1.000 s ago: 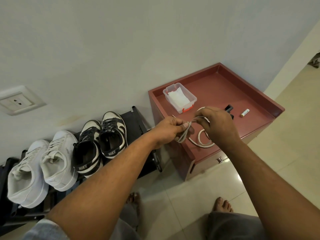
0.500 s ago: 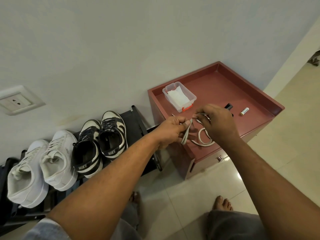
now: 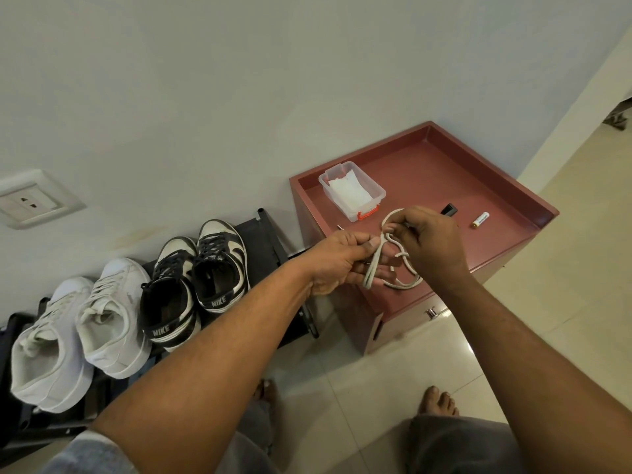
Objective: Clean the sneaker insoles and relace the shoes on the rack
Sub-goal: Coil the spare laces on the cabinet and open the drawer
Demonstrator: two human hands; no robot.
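1. Left hand (image 3: 337, 260), centre of the frame, grips a folded bunch of the white shoelace (image 3: 372, 268) between thumb and curled fingers.
2. Right hand (image 3: 429, 244), just to its right, pinches a loop of the same shoelace; the slack trails in loose coils onto the red cabinet (image 3: 444, 172).
3. Step in hand, as judged: sorting the lace before threading. Done well, the tips are found first, the loops are drawn apart slowly so that no knot tightens, and the two halves are evened.
4. Shoes: white sneakers (image 3: 113, 313) at lower left and black-and-white sneakers (image 3: 219, 268) beside them, all on the black rack (image 3: 270, 230).
5. Surface: the rimmed cabinet top carries a clear plastic box (image 3: 352, 189) holding white cloth, and a battery (image 3: 480, 220).
6. Room: pale wall with a socket (image 3: 30, 200) at left; glossy tiled floor (image 3: 564, 302) at lower right.
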